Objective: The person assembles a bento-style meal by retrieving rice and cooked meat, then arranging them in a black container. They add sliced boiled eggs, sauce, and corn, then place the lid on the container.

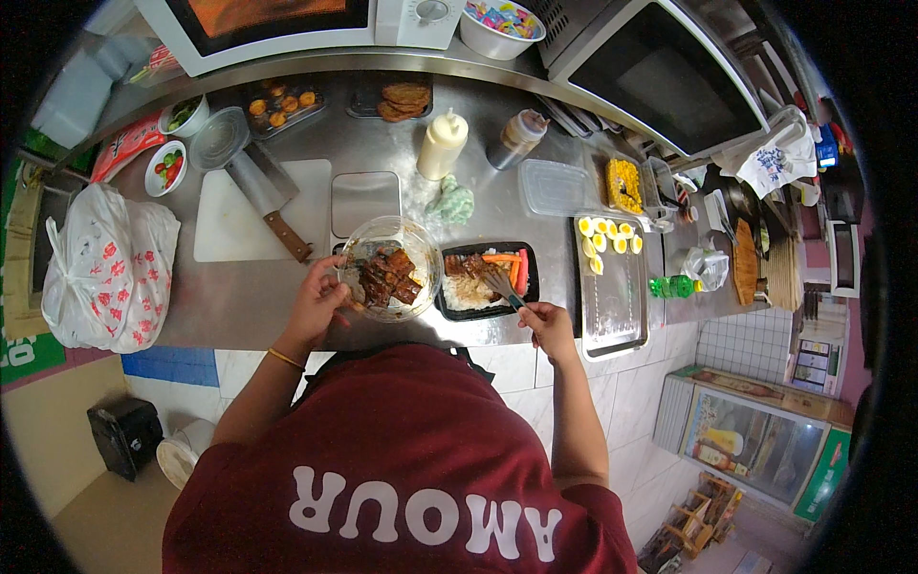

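Note:
My left hand (321, 300) grips the rim of a round clear plastic bowl (428, 247) and keeps it tilted above the counter's front edge. Dark glazed meat pieces (387, 278) lie in that bowl. In my right hand (551, 326) is a fork-like utensil (508, 285) with a grey-green handle. Its tines touch the food in a black takeaway tray (532, 287). White rice (466, 293) with brown sauce fills much of the tray. Meat pieces (465, 267) rest on the rice's far side, with orange and pink sticks (514, 267) along the right.
A cleaver (267, 197) lies across a white cutting board (215, 229), handle towards me. Behind the tray stand a cream squeeze bottle (442, 147) and a crumpled green cloth (453, 199). Halved boiled eggs (599, 242) sit in a metal tray (613, 308) at right. A tied plastic bag (107, 273) stands left.

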`<state>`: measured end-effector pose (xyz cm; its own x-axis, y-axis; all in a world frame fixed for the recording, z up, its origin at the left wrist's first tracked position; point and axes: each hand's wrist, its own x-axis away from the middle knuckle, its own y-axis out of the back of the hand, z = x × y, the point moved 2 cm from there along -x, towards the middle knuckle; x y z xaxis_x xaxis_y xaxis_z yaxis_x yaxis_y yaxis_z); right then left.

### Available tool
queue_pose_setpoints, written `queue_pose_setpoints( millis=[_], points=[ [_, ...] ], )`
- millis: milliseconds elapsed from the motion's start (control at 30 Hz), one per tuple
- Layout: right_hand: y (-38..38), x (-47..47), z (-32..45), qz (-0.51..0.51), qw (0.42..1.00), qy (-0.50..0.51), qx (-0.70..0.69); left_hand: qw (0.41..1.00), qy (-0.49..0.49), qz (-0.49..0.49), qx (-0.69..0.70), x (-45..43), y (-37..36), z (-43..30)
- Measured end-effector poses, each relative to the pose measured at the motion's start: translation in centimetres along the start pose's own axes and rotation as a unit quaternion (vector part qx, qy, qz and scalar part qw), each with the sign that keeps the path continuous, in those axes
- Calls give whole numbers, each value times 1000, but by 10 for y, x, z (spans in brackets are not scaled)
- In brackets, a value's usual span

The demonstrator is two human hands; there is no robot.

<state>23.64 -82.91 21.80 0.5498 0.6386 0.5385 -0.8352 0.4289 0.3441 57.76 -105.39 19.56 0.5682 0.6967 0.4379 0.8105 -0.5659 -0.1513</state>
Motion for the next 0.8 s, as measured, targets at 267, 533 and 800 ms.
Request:
queue_pose_setpoints(
  millis=[267,533,800],
  points=[
    [-2,44,44,-144,932,153,294,1000,-1,16,9,0,-13,-9],
    [-20,45,58,47,981,138,130,998,1,62,33,-8,-42,-23],
    [-31,46,21,67,997,40,-21,997,-6,66,42,-25,-55,-12]
  ],
)
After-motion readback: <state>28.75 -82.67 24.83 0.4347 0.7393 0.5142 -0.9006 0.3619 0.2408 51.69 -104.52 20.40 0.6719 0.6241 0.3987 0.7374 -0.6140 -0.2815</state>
